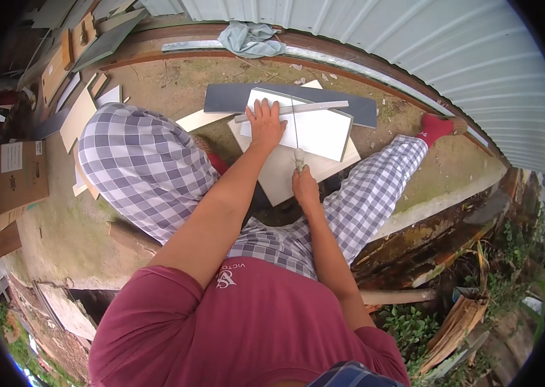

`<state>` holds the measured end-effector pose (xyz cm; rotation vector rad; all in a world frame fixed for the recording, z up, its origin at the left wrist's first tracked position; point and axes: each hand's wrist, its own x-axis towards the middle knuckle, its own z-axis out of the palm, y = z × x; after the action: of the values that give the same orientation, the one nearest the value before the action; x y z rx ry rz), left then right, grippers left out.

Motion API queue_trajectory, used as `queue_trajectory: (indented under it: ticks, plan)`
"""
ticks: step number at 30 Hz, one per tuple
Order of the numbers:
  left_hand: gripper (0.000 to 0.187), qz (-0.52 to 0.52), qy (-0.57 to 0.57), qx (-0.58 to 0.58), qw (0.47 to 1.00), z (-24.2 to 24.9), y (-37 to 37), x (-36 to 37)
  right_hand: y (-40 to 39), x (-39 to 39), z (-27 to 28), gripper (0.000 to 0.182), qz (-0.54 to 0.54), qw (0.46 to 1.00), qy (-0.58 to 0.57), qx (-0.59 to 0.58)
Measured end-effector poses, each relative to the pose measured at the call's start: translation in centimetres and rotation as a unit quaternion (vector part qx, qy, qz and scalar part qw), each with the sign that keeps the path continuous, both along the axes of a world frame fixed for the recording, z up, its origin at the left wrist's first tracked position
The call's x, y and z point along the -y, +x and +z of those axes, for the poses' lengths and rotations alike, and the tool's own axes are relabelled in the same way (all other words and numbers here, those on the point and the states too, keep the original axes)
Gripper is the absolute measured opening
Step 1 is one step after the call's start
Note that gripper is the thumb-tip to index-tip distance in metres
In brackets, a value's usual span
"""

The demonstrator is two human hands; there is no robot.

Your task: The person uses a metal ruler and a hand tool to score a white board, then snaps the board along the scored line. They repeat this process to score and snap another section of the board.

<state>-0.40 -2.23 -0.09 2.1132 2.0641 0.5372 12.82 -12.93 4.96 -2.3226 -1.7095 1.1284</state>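
Note:
My left hand [266, 124] lies with its fingers spread over the left part of a white board [326, 134], on a pale narrow strip [321, 106] that crosses the board. In my right hand [305, 186] is the handle of a thin-bladed hand tool [298, 155], its fingers wrapped round it. The long blade points away from me, over the white board and up to the strip. A dark grey plank [227, 97] lies under the far side of the white board, and a pale wooden board [276, 178] lies under its near side, between my legs.
Several offcuts of board [79, 120] lie at the left, near a cardboard box [14, 175]. A light blue cloth [250, 40] rests by the base of the corrugated metal wall [408, 39]. At the right, the concrete floor [459, 168] ends in an edge above plants.

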Motion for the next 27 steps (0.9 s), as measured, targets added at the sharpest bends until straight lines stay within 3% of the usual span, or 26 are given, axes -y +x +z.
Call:
queue_trajectory:
  ticks: [9,15,22,27]
  plan:
    - [0.064,0.002,-0.017,0.0,1.0,0.6,-0.2,0.1,-1.7,-5.8,-1.2,0.031,-0.004,0.998,0.057,-0.011]
    - [0.065,0.002,-0.011,0.017,1.0,0.2,0.1,0.1,0.1,0.7,-1.3,0.034,0.014,1.0,0.024,-0.008]
    - [0.066,0.002,-0.02,0.011,1.0,0.6,-0.2,0.1,-1.9,-6.1,-1.8,0.034,0.014,0.998,0.063,0.0]
    - [0.067,0.004,-0.01,0.023,1.0,0.7,0.0,0.2,0.1,-0.6,-2.1,0.034,0.015,0.999,0.034,-0.012]
